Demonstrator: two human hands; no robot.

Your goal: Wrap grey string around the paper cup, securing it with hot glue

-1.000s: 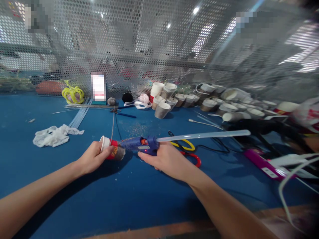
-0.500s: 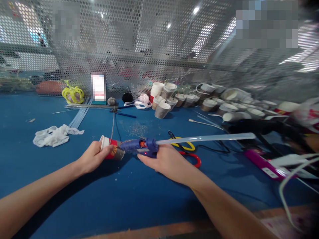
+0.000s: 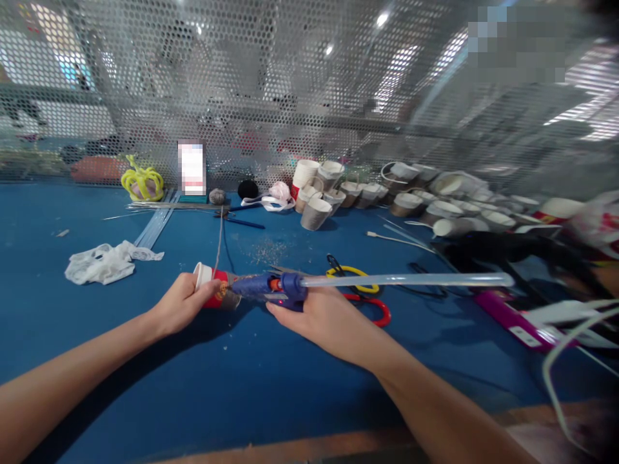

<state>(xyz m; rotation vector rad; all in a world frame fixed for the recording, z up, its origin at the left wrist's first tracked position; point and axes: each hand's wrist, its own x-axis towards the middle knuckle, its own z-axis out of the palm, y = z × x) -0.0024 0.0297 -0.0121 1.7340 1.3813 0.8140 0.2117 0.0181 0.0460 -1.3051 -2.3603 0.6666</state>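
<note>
Holding blue glue gun (image 3: 256, 287) beside red paper cup (image 3: 224, 293)

Clasping the cup, left of center, with the fingers of the left hand (image 3: 181, 299) curled around it. Gripping the gun just to the right, with the fingers of the right hand (image 3: 333, 322) closed around it and the nozzle (image 3: 238, 287) at the cup's side (contact hard to tell). Extending a translucent glue stick (image 3: 411, 280) rightward, past scissors (image 3: 385, 314).

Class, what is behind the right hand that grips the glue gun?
Behind the right hand, parts of a yellow loop and a red loop show; whether they join is hidden.
</note>
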